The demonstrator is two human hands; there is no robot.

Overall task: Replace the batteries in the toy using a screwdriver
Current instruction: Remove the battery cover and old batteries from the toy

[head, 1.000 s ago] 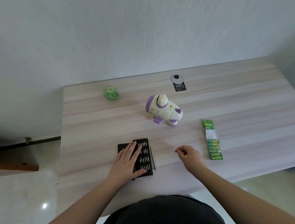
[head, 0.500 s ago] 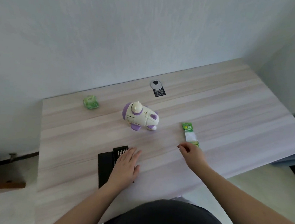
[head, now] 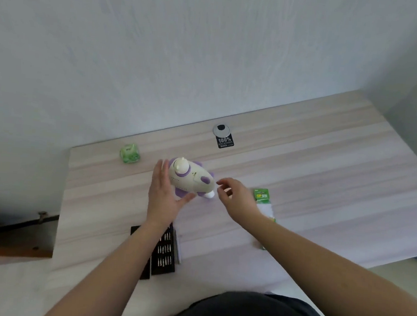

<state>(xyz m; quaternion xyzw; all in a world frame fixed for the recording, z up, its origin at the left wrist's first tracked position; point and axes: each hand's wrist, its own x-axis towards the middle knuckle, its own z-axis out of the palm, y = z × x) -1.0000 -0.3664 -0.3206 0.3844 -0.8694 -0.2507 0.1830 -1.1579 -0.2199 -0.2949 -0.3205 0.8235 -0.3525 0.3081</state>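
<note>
A white and purple toy [head: 191,179] stands on the wooden table [head: 326,183], a little left of its middle. My left hand [head: 164,191] is at the toy's left side, fingers straight, thumb under its near edge. My right hand [head: 235,196] hovers just right of the toy with loosely curled fingers and holds nothing. A black screwdriver bit set [head: 165,251] lies open near the front edge, partly hidden by my left forearm, with a slim screwdriver [head: 177,246] along its right side. A green battery pack [head: 263,200] lies right of my right hand, partly hidden by my arm.
A small green cube-shaped object [head: 130,153] sits at the back left of the table. A round grommet [head: 221,130] with a black label [head: 225,142] is at the back near the wall. The table's left edge drops to the floor.
Both hands have moved forward from the near part of the table up to the toy. My left hand has left the bit set. The camera view has shifted.
</note>
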